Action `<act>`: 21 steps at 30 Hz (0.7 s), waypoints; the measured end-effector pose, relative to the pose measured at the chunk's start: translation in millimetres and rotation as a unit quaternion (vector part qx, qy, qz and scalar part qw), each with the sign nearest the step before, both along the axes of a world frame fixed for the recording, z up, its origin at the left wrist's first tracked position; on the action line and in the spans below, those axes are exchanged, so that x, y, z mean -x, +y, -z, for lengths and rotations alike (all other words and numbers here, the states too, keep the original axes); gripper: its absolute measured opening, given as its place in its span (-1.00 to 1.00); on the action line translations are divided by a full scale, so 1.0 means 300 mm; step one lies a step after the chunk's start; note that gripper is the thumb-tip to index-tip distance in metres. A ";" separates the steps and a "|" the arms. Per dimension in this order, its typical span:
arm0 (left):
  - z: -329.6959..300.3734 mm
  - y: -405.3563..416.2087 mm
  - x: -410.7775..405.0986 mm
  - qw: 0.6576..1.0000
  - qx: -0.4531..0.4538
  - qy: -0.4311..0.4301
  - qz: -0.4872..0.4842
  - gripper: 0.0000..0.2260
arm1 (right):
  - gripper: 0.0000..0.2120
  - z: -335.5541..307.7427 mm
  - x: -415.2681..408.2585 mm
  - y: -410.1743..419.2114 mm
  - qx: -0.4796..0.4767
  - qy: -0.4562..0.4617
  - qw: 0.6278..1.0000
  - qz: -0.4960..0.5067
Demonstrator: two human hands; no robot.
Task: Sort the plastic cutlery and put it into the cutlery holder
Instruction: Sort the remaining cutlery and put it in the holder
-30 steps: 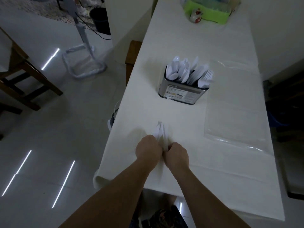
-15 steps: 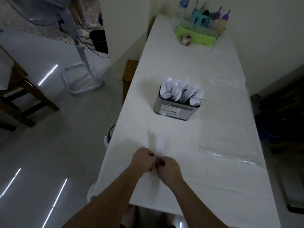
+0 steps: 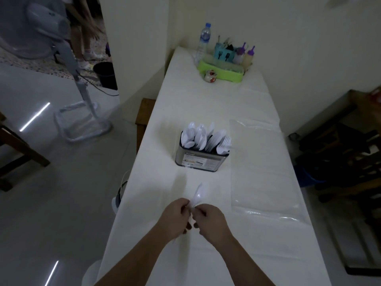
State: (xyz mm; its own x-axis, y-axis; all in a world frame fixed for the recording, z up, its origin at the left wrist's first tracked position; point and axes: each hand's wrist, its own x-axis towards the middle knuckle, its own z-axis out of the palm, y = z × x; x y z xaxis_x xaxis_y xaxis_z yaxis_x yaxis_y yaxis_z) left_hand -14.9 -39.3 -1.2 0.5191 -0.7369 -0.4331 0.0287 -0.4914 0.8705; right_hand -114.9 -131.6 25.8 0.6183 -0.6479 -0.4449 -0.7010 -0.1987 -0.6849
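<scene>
White cloth covers the long counter (image 3: 206,104) that runs away from us to a pale wall. We take the cutlery holder (image 3: 201,159) as our landmark; it is a grey tin with a label and it stands near the middle of the counter.

Inside the holder we see white plastic cutlery standing up. Spoons (image 3: 194,136) fill its left part, their round bowls up. Forks (image 3: 224,144) stand in its right part, prongs up. Some flat white pieces lean between them; we cannot tell what kind they are.

On our side of the holder, our two hands are close together, just above the cloth. Our left hand (image 3: 175,218) and our right hand (image 3: 211,220) both pinch a white spoon (image 3: 198,195) by its handle. Its bowl points toward the holder. We cannot tell if more than one piece is in the pinch.

Right of the holder, a clear plastic sheet (image 3: 261,172) lies flat on the cloth.

Far behind the holder, at the wall end, sits a green tray (image 3: 222,71). In it stand a teal cup (image 3: 223,55) with small tools, and two squeeze bottles (image 3: 245,56) with purple caps. A water bottle (image 3: 204,41) stands at the tray's left. A small round pot (image 3: 210,75) sits in front of the tray.

Left of the holder, off the counter, a standing fan (image 3: 41,36) is on the shiny floor.
</scene>
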 end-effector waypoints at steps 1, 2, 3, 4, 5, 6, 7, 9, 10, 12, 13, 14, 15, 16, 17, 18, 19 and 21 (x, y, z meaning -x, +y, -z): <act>-0.010 -0.007 0.006 1.000 0.010 -0.008 0.009 -0.81 | -0.81 -0.014 0.001 -0.018 -0.019 -0.023 0.998 0.061; -0.017 -0.015 0.008 0.999 0.022 -0.022 0.022 -0.82 | -0.83 -0.030 0.001 -0.041 -0.037 -0.049 0.992 0.109; -0.024 -0.020 0.007 0.998 0.031 -0.034 0.038 -0.83 | -0.81 -0.044 0.001 -0.068 -0.051 -0.077 0.987 0.132; -0.027 -0.027 0.003 0.998 0.035 -0.033 0.047 -0.83 | -0.81 -0.061 0.001 -0.097 -0.060 -0.100 0.985 0.130; -0.030 -0.035 -0.001 0.998 0.034 -0.018 0.049 -0.82 | -0.83 -0.081 -0.002 -0.130 -0.064 -0.119 0.984 0.113; -0.037 -0.042 -0.005 0.998 0.035 0.010 0.043 -0.80 | -0.86 -0.101 -0.005 -0.161 -0.066 -0.128 0.985 0.092; -0.045 -0.051 -0.009 0.998 0.039 0.036 0.033 -0.80 | -0.87 -0.118 -0.009 -0.191 -0.070 -0.135 0.985 0.077; -0.067 -0.070 -0.022 0.997 0.053 0.048 0.023 -0.80 | -0.86 -0.144 -0.024 -0.243 -0.074 -0.139 0.986 0.061; -0.080 -0.083 -0.031 0.997 0.059 0.030 0.032 -0.80 | -0.87 -0.158 -0.036 -0.261 -0.073 -0.140 0.986 0.054; -0.104 -0.112 -0.045 0.994 0.064 -0.045 0.070 -0.79 | -0.93 -0.190 -0.058 -0.291 -0.072 -0.154 0.984 0.044; -0.114 -0.129 -0.051 0.991 0.064 -0.081 0.082 -0.79 | -0.93 -0.205 -0.070 -0.305 -0.069 -0.162 0.983 0.041; -0.123 -0.148 -0.058 0.989 0.065 -0.104 0.085 -0.78 | -0.85 -0.220 -0.082 -0.319 -0.057 -0.165 0.984 0.039; -0.132 -0.166 -0.064 0.988 0.065 -0.117 0.083 -0.78 | -0.78 -0.232 -0.092 -0.336 -0.042 -0.163 0.985 0.033; -0.141 -0.184 -0.071 0.987 0.063 -0.124 0.078 -0.78 | -0.76 -0.244 -0.102 -0.352 -0.025 -0.156 0.987 0.023; -0.147 -0.200 -0.078 0.987 0.061 -0.127 0.071 -0.79 | -0.78 -0.255 -0.112 -0.368 -0.011 -0.148 0.989 0.009; -0.151 -0.213 -0.084 0.988 0.061 -0.128 0.062 -0.81 | -0.83 -0.263 -0.121 -0.384 0.001 -0.135 0.991 -0.008; -0.156 -0.225 -0.088 0.988 0.061 -0.129 0.055 -0.82 | -0.88 -0.272 -0.128 -0.400 0.014 -0.123 0.992 -0.027; -0.165 -0.241 -0.095 0.988 0.059 -0.135 0.048 -0.82 | -0.92 -0.298 -0.138 -0.423 0.022 -0.108 0.992 -0.062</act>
State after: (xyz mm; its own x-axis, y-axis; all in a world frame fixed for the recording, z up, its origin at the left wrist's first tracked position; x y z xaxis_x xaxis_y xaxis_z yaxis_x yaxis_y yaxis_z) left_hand 13.5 -111.6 48.2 0.5294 -0.8252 -0.1971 -0.2532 -0.3755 0.8916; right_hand -73.4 -258.6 115.2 0.7723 -0.5762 -0.2675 -0.5077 -0.3068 -0.8051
